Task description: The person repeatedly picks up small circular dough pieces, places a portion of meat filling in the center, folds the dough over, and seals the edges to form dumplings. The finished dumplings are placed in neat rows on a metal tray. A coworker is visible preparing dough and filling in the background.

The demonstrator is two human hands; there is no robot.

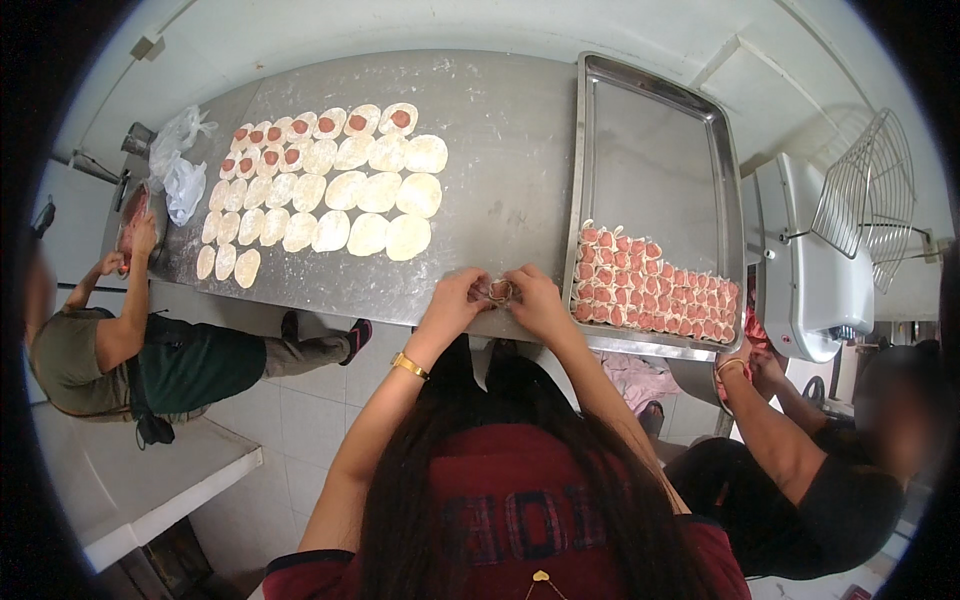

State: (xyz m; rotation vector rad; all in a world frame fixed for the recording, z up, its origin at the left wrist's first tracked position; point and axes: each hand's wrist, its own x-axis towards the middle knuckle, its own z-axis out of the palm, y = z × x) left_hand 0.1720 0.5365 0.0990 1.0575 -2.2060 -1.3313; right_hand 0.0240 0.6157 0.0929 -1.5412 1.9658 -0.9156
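Note:
At the front edge of the steel table, my left hand and my right hand pinch a small filled dumpling between them. Its dough is gathered around a pinkish filling. To the left lie rows of flat dough rounds; those in the farthest row and some in the second carry a dab of pink filling. Right of my hands is a large metal tray, its near part packed with rows of open-topped dumplings.
At the table's left end, a co-worker holds a bowl of pink filling beside white plastic bags. Another co-worker works close by the tray's near right corner. A white machine and a wire guard stand beyond the tray.

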